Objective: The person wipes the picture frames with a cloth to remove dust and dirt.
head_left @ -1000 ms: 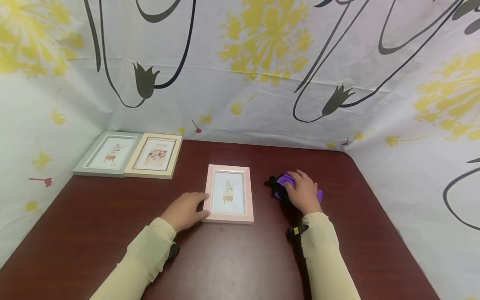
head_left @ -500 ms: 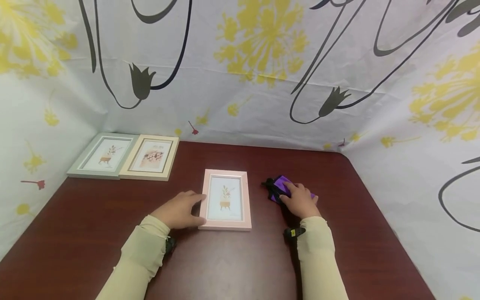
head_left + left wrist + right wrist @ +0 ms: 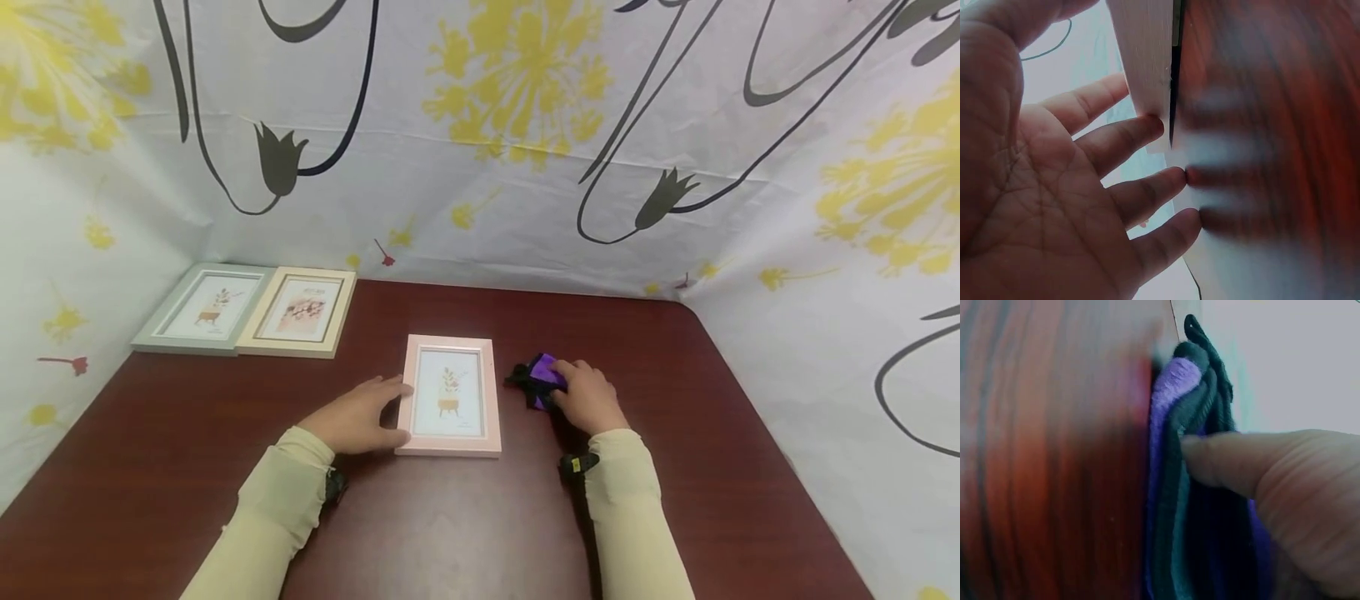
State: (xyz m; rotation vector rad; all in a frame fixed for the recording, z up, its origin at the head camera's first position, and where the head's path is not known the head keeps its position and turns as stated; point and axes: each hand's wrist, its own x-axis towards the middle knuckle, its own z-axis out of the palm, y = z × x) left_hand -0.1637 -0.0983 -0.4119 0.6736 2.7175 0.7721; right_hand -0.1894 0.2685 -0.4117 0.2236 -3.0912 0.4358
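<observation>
A pink picture frame (image 3: 492,400) with a potted-plant print lies flat on the dark red-brown table (image 3: 450,533). My left hand (image 3: 352,417) touches its left side, thumb near the lower corner. In the left wrist view, the fingers (image 3: 1125,140) reach out fairly straight, at the frame's side edge (image 3: 1147,69) and the tabletop. To the right of the frame, my right hand (image 3: 588,396) grips a crumpled purple cloth (image 3: 546,371) with black edging, resting on the table. The thumb (image 3: 1229,459) presses the folded cloth (image 3: 1175,381) in the right wrist view; its other fingers are mostly hidden there.
Two more picture frames, one grey-green (image 3: 161,321) and one cream (image 3: 341,308), lie side by side at the back left. White sheeting (image 3: 480,208) with yellow and grey flower prints walls in the table's back and sides.
My right hand has slid leftward with the purple cloth, closer to the pink frame. The pink frame has shifted slightly nearer to me, my left hand staying at its side.
</observation>
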